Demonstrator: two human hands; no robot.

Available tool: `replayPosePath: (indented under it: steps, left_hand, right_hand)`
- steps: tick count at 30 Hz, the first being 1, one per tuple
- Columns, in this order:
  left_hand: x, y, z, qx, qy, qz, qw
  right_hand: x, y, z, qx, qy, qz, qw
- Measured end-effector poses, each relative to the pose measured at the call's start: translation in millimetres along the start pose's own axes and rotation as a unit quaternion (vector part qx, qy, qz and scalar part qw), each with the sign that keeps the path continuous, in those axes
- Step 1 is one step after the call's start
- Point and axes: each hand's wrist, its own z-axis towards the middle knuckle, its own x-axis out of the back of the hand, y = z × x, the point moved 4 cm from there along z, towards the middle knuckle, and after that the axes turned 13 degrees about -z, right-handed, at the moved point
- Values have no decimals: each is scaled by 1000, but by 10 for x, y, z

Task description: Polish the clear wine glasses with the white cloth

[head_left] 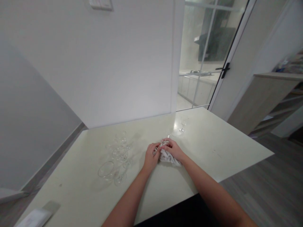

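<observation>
Over the middle of the table, my left hand (151, 155) is closed around a clear glass (163, 143), most of which is hidden by fingers. My right hand (175, 149) curls over the same glass from the other side and grips a crumpled white cloth (168, 158) against it. The cloth bunches below both hands, close to the tabletop. Left of my hands, several clear stemmed glasses lie on their sides, among them a wide-rimmed one (106, 169) at the near end. One small stemmed glass (182, 126) stands upright beyond my right hand.
The pale glossy table (227, 154) meets a white wall (132, 72) at its far edge. A white object (35, 218) sits at the near left corner. Behind the table's right part is a glass-paned door (199, 56); a wooden shelf unit (267, 97) stands further right.
</observation>
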Motion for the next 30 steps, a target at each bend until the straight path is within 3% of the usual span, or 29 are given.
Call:
replayPosePath:
  steps: [3,5,9,12,14,30]
  left_hand:
    - [-61,28,-10,-8,-42,-22,999]
    - [-94,27,-30,22,-46,-63,997]
    - [-197,21,-101,108,-96,-165,976]
    - [-256,52,-144,110,-164,-166,966]
    - [-257,59,-152,101,-176,-139,969]
    - [-241,-7,-151,91,-170,-84,978]
  right_hand:
    - [37,16,33,-22,3,53,998]
    - [98,18,63,-28,39,88,995]
    - [345,43,109,-21,212,86,973]
    - [545,97,99,-12,344,51,937]
    - [638,141,87,-7,395,39,918]
    - [914,290,112,-52,470,53,880]
